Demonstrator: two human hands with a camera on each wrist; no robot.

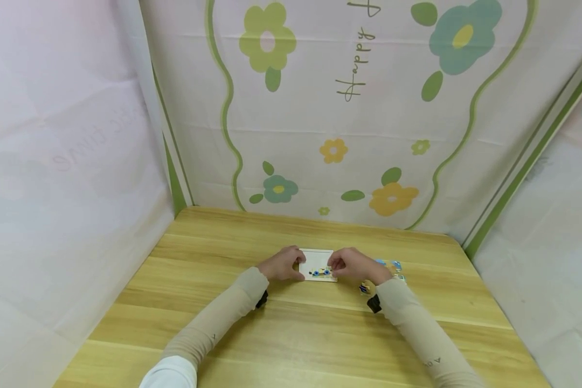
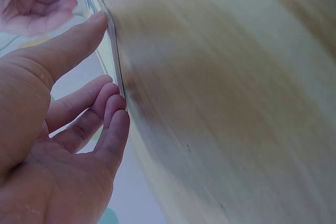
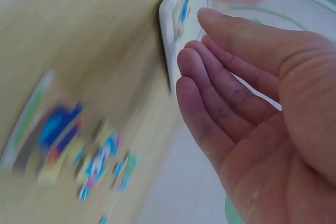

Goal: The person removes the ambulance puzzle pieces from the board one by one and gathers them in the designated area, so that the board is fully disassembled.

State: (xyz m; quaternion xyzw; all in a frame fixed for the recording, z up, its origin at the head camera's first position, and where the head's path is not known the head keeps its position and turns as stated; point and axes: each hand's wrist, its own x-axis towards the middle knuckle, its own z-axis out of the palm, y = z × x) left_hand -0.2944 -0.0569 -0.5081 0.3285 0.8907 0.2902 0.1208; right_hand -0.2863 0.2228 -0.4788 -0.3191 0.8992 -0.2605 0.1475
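A white puzzle tray point(image 1: 315, 257) lies flat on the wooden table between the two hands. Joined pieces along its near side form a picture strip point(image 1: 321, 273) with blue round shapes. My left hand point(image 1: 283, 264) rests at the tray's left edge, thumb by the near corner and fingers farther back; in the left wrist view its loosely bent fingertips point(image 2: 119, 114) meet the rim. On the opposite side, my right hand point(image 1: 354, 264) reaches over the right edge. Its thumb and bent fingers point(image 3: 191, 95) stand apart in the right wrist view, with nothing seen between them.
Loose puzzle pieces point(image 1: 396, 265) lie on the table right of the tray, partly hidden by the right forearm. Another piece point(image 1: 365, 288) is nearer, by the right wrist. A flower-printed cloth point(image 1: 315, 118) rises behind the table, with more cloth at both sides.
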